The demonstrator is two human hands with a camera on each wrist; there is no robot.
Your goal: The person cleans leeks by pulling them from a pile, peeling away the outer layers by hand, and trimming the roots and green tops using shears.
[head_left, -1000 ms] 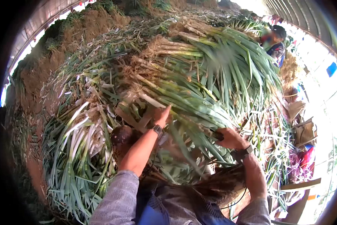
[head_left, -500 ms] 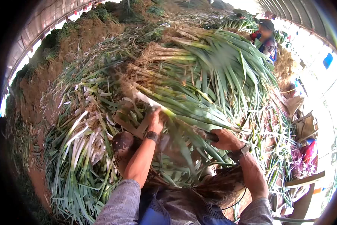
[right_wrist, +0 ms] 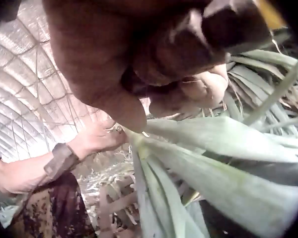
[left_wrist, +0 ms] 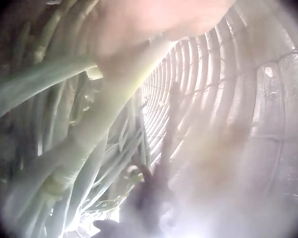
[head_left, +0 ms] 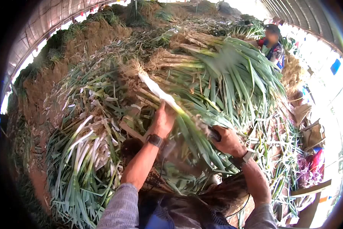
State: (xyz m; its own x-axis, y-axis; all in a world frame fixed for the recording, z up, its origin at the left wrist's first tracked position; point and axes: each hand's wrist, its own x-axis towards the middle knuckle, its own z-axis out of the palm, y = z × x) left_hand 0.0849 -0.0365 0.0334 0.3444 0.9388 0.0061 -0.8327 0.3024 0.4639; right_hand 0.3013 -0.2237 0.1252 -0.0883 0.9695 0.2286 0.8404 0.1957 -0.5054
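My left hand [head_left: 164, 120] grips a leek [head_left: 156, 87] around its shaft, with the bare white part and roots pointing up and away. In the left wrist view, the hand's blurred underside overlaps the pale green stem [left_wrist: 107, 109]. Close to the leek's leaves, my right hand [head_left: 229, 142] has its fingers curled around a dark, short, tube-like tool [head_left: 214, 134]; I cannot tell its exact kind. In the right wrist view, the leek's broad leaves [right_wrist: 213, 173] fan out below those curled fingers [right_wrist: 164, 59].
A large heap of unpeeled leeks [head_left: 236, 72] lies just beyond the hands. Leeks with white shafts [head_left: 82, 150] are piled on the left. Loose leaves [head_left: 270, 152] litter the right side. Another person [head_left: 271, 44] is at the back right, beyond the heap.
My left hand has lifted the leek up and away from me, and more of its white shaft shows. The right hand has shifted slightly left, still holding the dark tool.
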